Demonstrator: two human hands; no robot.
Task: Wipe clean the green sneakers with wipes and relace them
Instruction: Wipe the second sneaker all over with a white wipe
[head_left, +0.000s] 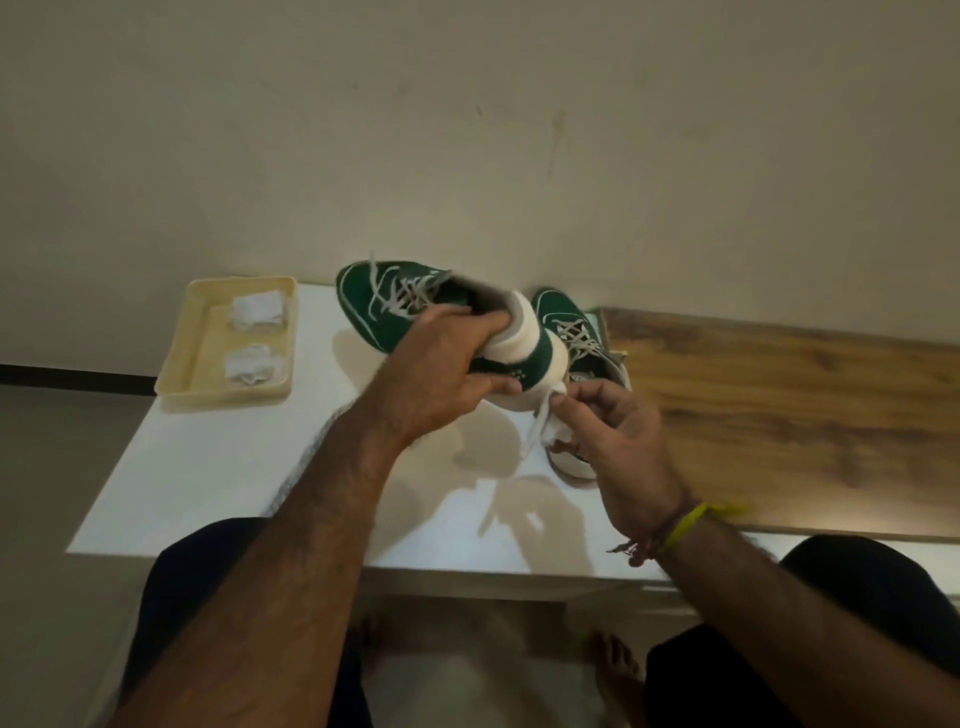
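My left hand (441, 364) grips a green sneaker (384, 306) by its heel collar and holds it tilted above the white table (208, 488), toe pointing away. Its white laces are threaded and hang loose. My right hand (613, 431) holds a crumpled white wipe (553, 434) and presses it against the sneaker's white heel sole. The second green sneaker (571, 332) lies on the table behind my right hand, laced, partly hidden by the held shoe and my fingers.
A cream plastic tray (182, 364) with two folded white wipes (258, 312) sits at the table's far left. A wooden surface (779, 405) adjoins the table on the right. A plain wall rises behind. My knees and bare feet are below the table edge.
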